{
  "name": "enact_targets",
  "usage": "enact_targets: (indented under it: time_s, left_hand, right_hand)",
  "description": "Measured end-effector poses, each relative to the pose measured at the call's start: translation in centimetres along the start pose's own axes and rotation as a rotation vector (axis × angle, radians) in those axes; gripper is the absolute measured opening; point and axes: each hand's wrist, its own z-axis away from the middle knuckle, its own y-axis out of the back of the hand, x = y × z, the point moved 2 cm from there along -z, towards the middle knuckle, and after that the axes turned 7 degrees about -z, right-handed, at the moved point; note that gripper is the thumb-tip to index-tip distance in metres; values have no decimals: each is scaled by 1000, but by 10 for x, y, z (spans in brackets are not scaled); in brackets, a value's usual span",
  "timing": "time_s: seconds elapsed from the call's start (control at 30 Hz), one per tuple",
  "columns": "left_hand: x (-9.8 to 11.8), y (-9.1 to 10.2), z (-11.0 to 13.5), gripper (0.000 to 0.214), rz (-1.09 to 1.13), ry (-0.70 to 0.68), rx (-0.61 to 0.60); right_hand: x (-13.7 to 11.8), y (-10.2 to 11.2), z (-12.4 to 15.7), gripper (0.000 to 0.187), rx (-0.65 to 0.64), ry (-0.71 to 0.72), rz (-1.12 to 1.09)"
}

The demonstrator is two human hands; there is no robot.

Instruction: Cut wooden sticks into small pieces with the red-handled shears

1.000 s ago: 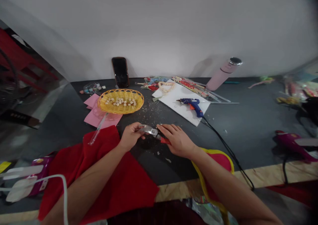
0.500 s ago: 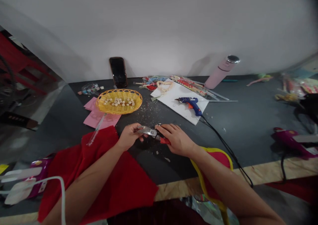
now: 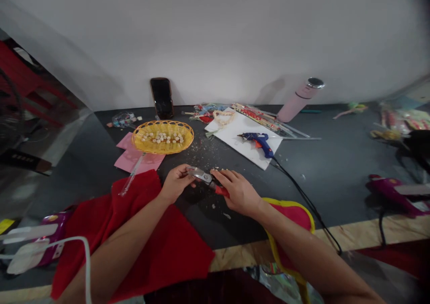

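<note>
My right hand (image 3: 237,191) grips a pair of red-handled pliers (image 3: 208,181) over the dark table (image 3: 329,174), its fingers wrapped round the handles. My left hand (image 3: 176,183) is pinched at the metal jaws, holding something too small to make out. Small pale crumbs lie on the table under both hands. A yellow woven basket (image 3: 163,137) with several pale beads stands just beyond my left hand.
Red felt (image 3: 148,241) lies under my left arm, a red yellow-edged piece (image 3: 295,214) under my right. A blue glue gun (image 3: 258,141) rests on white paper (image 3: 235,131), cord trailing right. Phone (image 3: 161,97), pink bottle (image 3: 298,100), pink sheets (image 3: 134,158), a purple glue gun (image 3: 393,191).
Both hands stay at the pliers; they have shifted slightly up the table. The view has wobbled a little.
</note>
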Motion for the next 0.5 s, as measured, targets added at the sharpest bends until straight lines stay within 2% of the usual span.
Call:
enact_targets:
  time_s: [0.1, 0.27, 0.33, 0.5]
  left_hand:
    - [-1, 1, -2, 18, -1, 5, 45]
    - [-3, 2, -3, 15, -4, 11, 58]
    - [-4, 2, -3, 13, -3, 17, 56]
    - [-4, 2, -2, 7, -41, 31, 65]
  right_hand:
    - [2, -2, -1, 69, 30, -12, -16]
    - [5, -4, -2, 40, 65, 3, -10]
    - [4, -2, -2, 33, 52, 17, 24]
    - [1, 5, -3, 35, -24, 28, 104]
